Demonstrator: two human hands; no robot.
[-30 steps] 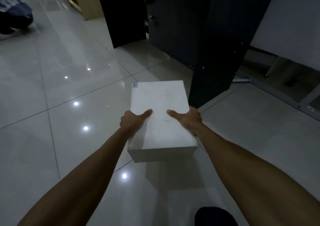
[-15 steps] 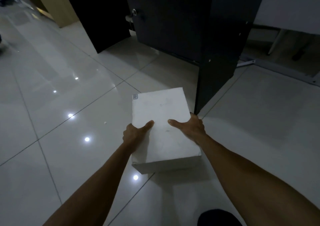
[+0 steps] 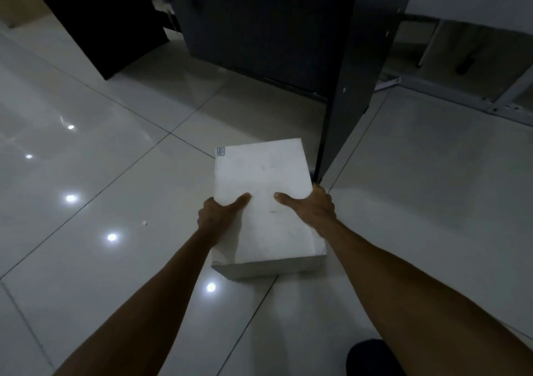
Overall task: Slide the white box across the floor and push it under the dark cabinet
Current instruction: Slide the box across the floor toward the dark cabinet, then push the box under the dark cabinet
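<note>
White box: a plain white rectangular cardboard box (image 3: 264, 205) lies flat on the glossy pale tiled floor (image 3: 115, 173).
Left hand: the left hand (image 3: 215, 215) clasps the left edge, thumb laid on top.
Right hand: the right hand (image 3: 313, 207) clasps the right edge in the same way.
Handling: it looks stiff and rather light; it should glide easily on smooth tile, so holding both long sides keeps it straight.
Dark cabinet: the tall dark panel cabinet (image 3: 288, 29) stands just beyond; its side panel is just beside the box's far right corner.
</note>
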